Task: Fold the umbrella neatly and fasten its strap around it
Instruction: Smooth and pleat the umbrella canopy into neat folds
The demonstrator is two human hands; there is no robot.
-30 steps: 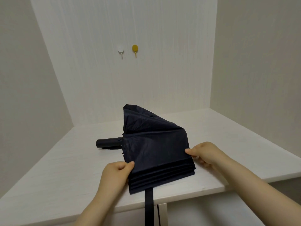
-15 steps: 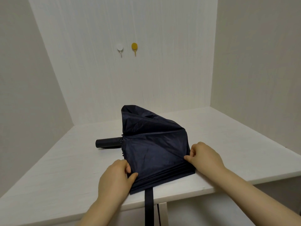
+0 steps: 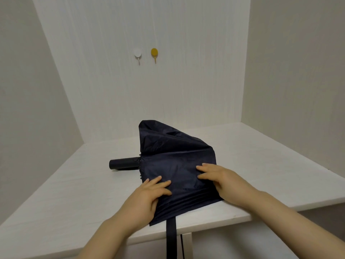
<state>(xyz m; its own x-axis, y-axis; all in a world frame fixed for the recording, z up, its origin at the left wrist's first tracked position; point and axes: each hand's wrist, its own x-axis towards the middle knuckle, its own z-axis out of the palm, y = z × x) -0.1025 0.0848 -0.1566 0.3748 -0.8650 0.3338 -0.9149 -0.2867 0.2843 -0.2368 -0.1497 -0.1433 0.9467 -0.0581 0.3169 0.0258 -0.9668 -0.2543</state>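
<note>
The navy umbrella (image 3: 173, 165) lay at the table (image 3: 65, 193) front edge, its strap (image 3: 171, 238) hanging over. Both hands, left hand (image 3: 149, 193) and right hand (image 3: 220, 178), pressed flat and open-fingered on the canopy. Smoothing should probably run toward the pleats, keeping them stacked before rolling.
</note>
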